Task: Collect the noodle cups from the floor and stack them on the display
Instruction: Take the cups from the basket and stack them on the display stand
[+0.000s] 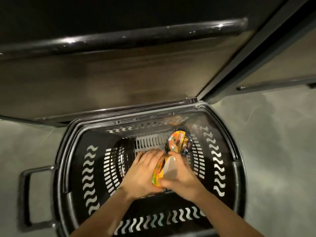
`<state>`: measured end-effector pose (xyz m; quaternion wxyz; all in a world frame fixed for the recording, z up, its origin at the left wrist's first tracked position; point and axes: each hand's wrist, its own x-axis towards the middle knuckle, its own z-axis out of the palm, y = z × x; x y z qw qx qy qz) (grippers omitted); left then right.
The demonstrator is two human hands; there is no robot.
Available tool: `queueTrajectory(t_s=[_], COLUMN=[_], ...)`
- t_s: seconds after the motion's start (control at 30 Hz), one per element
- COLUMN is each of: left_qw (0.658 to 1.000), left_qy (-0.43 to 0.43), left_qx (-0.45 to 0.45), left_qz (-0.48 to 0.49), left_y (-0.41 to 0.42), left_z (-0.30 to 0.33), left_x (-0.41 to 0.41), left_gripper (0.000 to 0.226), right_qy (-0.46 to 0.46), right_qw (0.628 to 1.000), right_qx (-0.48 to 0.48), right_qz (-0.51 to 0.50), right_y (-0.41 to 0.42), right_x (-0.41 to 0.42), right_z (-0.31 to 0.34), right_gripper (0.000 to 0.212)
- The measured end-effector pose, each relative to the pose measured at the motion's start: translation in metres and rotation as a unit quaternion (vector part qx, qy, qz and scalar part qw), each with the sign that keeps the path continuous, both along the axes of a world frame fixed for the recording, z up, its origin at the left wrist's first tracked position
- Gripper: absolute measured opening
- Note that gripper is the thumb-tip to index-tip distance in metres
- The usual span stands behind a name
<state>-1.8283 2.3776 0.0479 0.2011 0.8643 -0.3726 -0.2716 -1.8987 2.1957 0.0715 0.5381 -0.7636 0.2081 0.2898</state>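
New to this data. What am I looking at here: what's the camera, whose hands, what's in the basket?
There is no robot here. One wide-angle camera sits on a person's head and looks down, so the two bare arms coming in from the bottom edge are the wearer's own.

Below them a black plastic shopping basket with slotted walls stands on a pale grey floor, with a handle sticking out on its left side. Behind it is a dark fixture with a black rail.

The left hand and the right hand together clasp one noodle cup, tilted on its side inside the basket. A second noodle cup lies on the basket bottom just beyond them, its printed lid facing up. The picture is somewhat blurred, so the print is not readable.
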Motion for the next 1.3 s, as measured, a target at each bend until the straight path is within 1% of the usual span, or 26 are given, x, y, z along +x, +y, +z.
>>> queueTrajectory(t_s=[0.1, 0.13, 0.17, 0.23, 0.3, 0.4, 0.53, 0.6, 0.67, 0.77, 0.83, 0.9, 1.0, 1.1, 1.2, 1.3], left_qw=[1.000, 1.000, 0.999, 0.998, 0.997, 0.994, 0.991, 0.990, 0.990, 0.990, 0.990, 0.990, 0.988, 0.988, 0.989, 0.991], left_qy=[0.007, 0.004, 0.000, -0.026, -0.051, -0.050, -0.049, -0.054, -0.047, -0.039, -0.031, -0.029, -0.037, -0.047, -0.035, -0.028], left_qx=[-0.011, -0.010, -0.006, 0.000, 0.022, 0.071, 0.095, 0.102, 0.112, 0.114, 0.113, 0.117, 0.128, 0.124, 0.118, 0.123], left_qz=[0.017, 0.028, 0.039, 0.054, 0.061, 0.069, 0.082, 0.080, 0.075, 0.070, 0.074, 0.075, 0.073, 0.078, 0.081, 0.043], left_y=[-0.003, -0.001, 0.002, 0.013, 0.027, 0.042, 0.048, 0.048, 0.048, 0.047, 0.044, 0.043, 0.045, 0.050, 0.039, 0.026], left_z=[-0.006, -0.011, -0.018, -0.039, -0.064, -0.101, -0.137, -0.148, -0.154, -0.158, -0.157, -0.152, -0.136, -0.098, -0.027, 0.069], left_x=[0.007, 0.008, 0.010, 0.015, 0.019, 0.021, 0.018, 0.014, 0.011, 0.009, 0.009, 0.012, 0.016, 0.019, 0.030, 0.043], left_gripper=[0.107, 0.106, 0.105, 0.104, 0.108, 0.115, 0.114, 0.116, 0.119, 0.118, 0.117, 0.117, 0.116, 0.112, 0.115, 0.117], right_qy=[0.011, 0.010, 0.012, 0.006, 0.000, -0.030, -0.102, -0.102, -0.108, -0.109, -0.107, -0.111, -0.111, -0.115, -0.130, -0.163], right_qw=[0.999, 1.000, 1.000, 0.991, 0.967, 0.930, 0.882, 0.867, 0.853, 0.842, 0.845, 0.859, 0.880, 0.891, 0.892, 0.900], right_qx=[0.032, 0.023, -0.011, -0.123, -0.233, -0.332, -0.421, -0.448, -0.474, -0.497, -0.491, -0.468, -0.436, -0.419, -0.414, -0.394], right_qz=[-0.010, -0.008, 0.002, 0.045, 0.100, 0.156, 0.184, 0.192, 0.190, 0.178, 0.184, 0.174, 0.150, 0.133, 0.127, 0.092], right_y=[-0.004, -0.007, -0.013, -0.025, -0.034, -0.042, -0.047, -0.047, -0.045, -0.040, -0.035, -0.034, -0.037, -0.037, -0.044, -0.052], right_x=[0.007, 0.011, 0.014, 0.021, 0.032, 0.042, 0.049, 0.049, 0.052, 0.059, 0.060, 0.059, 0.050, 0.044, 0.042, 0.035], right_z=[-0.004, -0.008, -0.017, -0.046, -0.081, -0.137, -0.187, -0.197, -0.198, -0.195, -0.197, -0.196, -0.177, -0.132, -0.062, 0.039], right_gripper=[0.090, 0.086, 0.085, 0.080, 0.077, 0.087, 0.117, 0.122, 0.116, 0.104, 0.100, 0.099, 0.099, 0.098, 0.093, 0.091])
